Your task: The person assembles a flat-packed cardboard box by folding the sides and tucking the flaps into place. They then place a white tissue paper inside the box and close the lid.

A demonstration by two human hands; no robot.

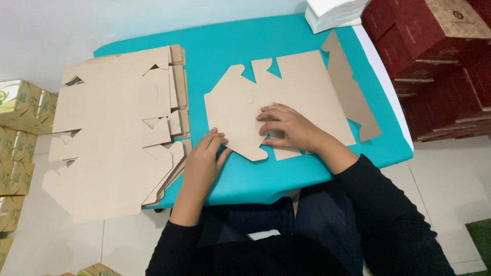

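A flat brown cardboard box blank [291, 92] lies on the teal table [266, 41] in front of me. My right hand [286, 128] rests palm down on its near edge, fingers spread and pressing on the card. My left hand [204, 158] touches the blank's lower left flap at the near corner, with fingertips on the card's edge. A side panel of the blank [350, 92] stands folded up along its right side.
A thick stack of flat cardboard blanks [117, 128] covers the table's left part and overhangs its edge. White sheets [332, 13] sit at the far edge. Dark red boxes [440, 56] are piled at the right. Green and tan boxes [18, 128] stand on the floor at left.
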